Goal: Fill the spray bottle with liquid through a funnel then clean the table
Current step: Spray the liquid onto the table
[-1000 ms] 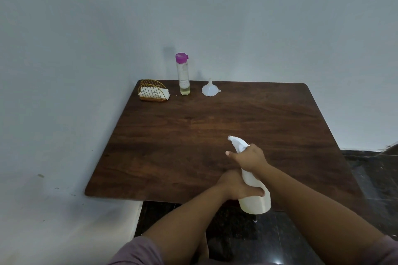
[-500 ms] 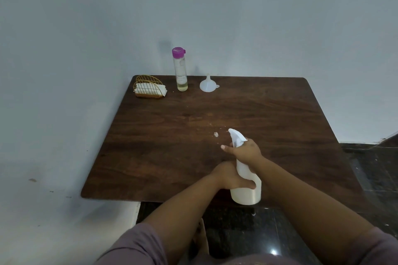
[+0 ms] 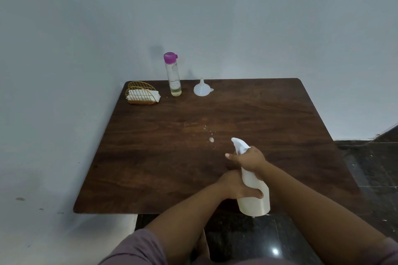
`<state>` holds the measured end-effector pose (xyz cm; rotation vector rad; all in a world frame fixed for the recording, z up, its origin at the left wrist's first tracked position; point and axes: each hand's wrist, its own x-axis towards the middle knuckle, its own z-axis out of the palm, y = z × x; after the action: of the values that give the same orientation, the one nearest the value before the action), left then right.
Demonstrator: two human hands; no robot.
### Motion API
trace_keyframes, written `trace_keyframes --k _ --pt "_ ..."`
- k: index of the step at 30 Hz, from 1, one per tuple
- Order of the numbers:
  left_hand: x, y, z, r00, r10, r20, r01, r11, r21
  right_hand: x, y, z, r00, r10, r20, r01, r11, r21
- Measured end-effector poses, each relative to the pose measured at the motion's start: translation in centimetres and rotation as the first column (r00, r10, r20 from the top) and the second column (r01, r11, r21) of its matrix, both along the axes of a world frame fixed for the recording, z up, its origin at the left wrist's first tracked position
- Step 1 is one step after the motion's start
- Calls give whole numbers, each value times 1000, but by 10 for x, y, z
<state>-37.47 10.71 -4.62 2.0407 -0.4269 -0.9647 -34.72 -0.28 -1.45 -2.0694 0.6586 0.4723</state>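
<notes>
A white spray bottle (image 3: 255,202) is held tilted above the near edge of the dark wooden table (image 3: 150,167), its nozzle pointing to the far left. My right hand (image 3: 247,158) is wrapped around its neck with a finger at the trigger. My left hand (image 3: 234,185) grips the bottle's body from the left. Small white droplets (image 3: 211,140) lie on the wood just ahead of the nozzle. At the table's far edge stand a clear bottle with a purple cap (image 3: 173,75), holding a little yellowish liquid, and a white funnel (image 3: 201,88) resting upside down.
A gold wire basket (image 3: 142,93) with white napkins sits at the far left corner. Pale walls close off the back and left sides. Dark glossy floor (image 3: 366,178) lies to the right and below the near table edge.
Foam droplets have appeared on the table in front of the nozzle and spread a little further. Both hands and the spray bottle have stayed at nearly the same spot.
</notes>
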Motion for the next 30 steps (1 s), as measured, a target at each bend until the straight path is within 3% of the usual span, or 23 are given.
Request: trace_keyframes --k 4,9,14,20,25,30 --pt "-8 -11 -1 1000 -16 -21 15 1000 -13 -9 -6 -5 999 -19 32 25 977 -211" --pt "-12 -20 -2 999 -31 -22 30 999 -10 -20 -18 -2 1000 2 8 -2 999 -44" --pt "-20 -31 -3 998 -59 4 59 998 -4 -28 -24 1 996 -78 47 85 982 -171" --pt "-32 -37 -7 997 -67 -29 66 997 -37 -43 -36 -5 998 -52 -28 51 998 -28" --pt "-53 -49 -8 998 -57 -31 56 997 -51 -60 -43 -7 999 -45 -1 44 984 -173" --pt "-71 -51 -15 1000 -15 -9 15 999 -52 -72 -51 -13 994 97 -41 -97 995 -7"
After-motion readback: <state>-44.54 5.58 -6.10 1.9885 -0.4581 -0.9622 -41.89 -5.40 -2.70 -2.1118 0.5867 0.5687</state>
